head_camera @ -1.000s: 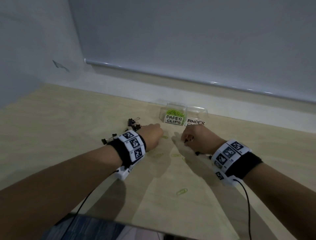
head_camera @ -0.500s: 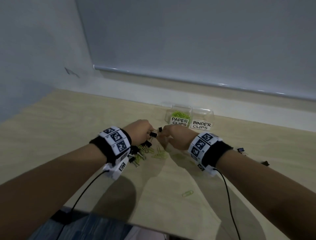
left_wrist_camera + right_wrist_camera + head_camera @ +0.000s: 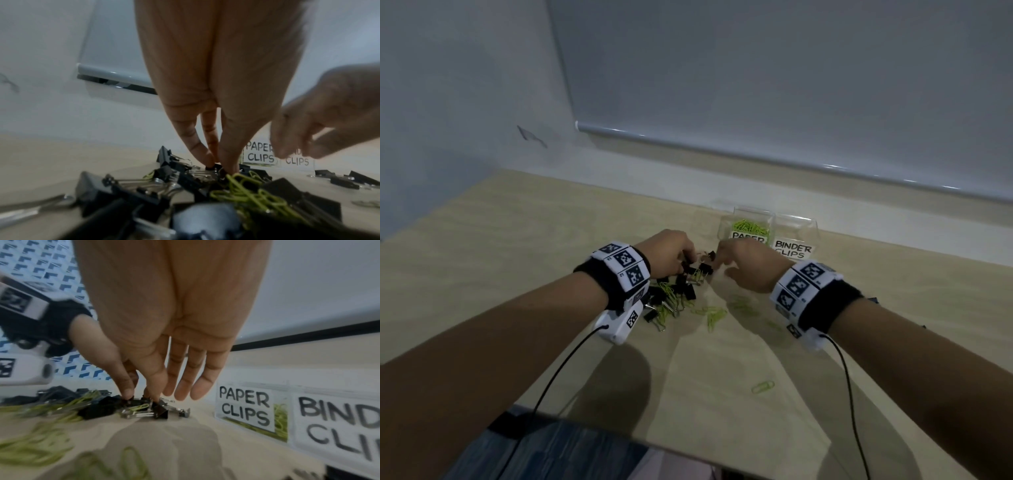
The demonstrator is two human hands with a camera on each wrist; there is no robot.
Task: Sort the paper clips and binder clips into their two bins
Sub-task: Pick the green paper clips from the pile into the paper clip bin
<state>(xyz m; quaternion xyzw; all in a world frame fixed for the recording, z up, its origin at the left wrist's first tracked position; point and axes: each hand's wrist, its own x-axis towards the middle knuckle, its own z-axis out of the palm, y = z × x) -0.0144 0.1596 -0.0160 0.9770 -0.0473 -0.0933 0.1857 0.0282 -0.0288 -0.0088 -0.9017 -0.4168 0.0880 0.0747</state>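
Note:
A tangled pile of black binder clips and green paper clips lies on the table left of centre. My left hand reaches down onto its far end, fingertips pinching a black binder clip. My right hand meets it from the right; its index finger presses on a binder clip with the thumb close, the other fingers straight. The clear bin labelled PAPER CLIPS holds green clips. The bin labelled BINDER CLIPS stands right of it.
Loose green paper clips lie between my wrists, and a single one lies nearer me. More binder clips lie off to the right. The wall runs just behind the bins; the table's near edge is close to my body.
One second ago my hands were apart over scattered paper clips. They have since come together at the far end of the clip pile and closed on binder clips there.

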